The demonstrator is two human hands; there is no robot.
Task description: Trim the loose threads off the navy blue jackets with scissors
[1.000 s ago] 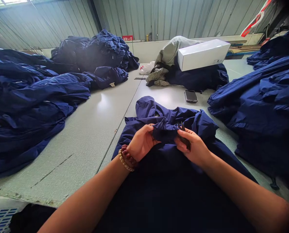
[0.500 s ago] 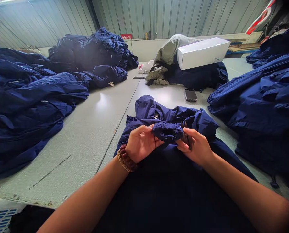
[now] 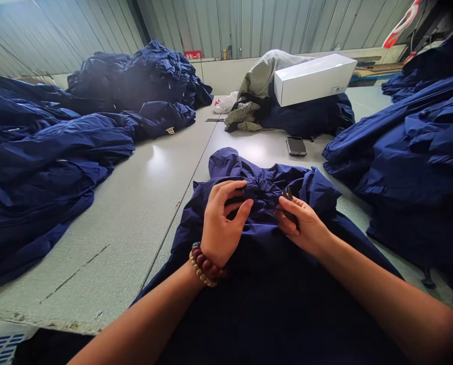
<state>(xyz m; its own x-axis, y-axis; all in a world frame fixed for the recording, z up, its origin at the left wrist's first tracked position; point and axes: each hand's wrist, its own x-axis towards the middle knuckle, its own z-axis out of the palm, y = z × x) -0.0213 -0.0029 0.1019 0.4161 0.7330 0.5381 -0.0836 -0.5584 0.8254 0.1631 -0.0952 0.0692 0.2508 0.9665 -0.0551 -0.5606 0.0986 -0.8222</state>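
Note:
A navy blue jacket (image 3: 226, 167) with a hood lies in front of me, spreading down toward my body. Its gathered elastic cuff (image 3: 266, 188) sits between my two hands. My left hand (image 3: 222, 223), with bead bracelets at the wrist, is at the cuff's left side; its fingers are curved and its thumb stands apart from them. In my right hand (image 3: 300, 218) is a pair of dark thread snips (image 3: 290, 195), blades pointing up and away. The thumb and fingers of that hand are closed at the cuff's right edge. Part of the snips is hidden in the palm.
Piles of navy garments lie on the table (image 3: 135, 213) at left (image 3: 51, 147) and right (image 3: 412, 152). A phone (image 3: 297, 146) rests beyond the jacket. Behind it, a white box (image 3: 315, 81) sits on dark and grey cloth. A blue basket (image 3: 1, 347) shows at bottom left.
My left hand has let go of the cuff's left side and turned over, back of the hand now up. The cuff's opening no longer faces me. My right hand keeps the snips.

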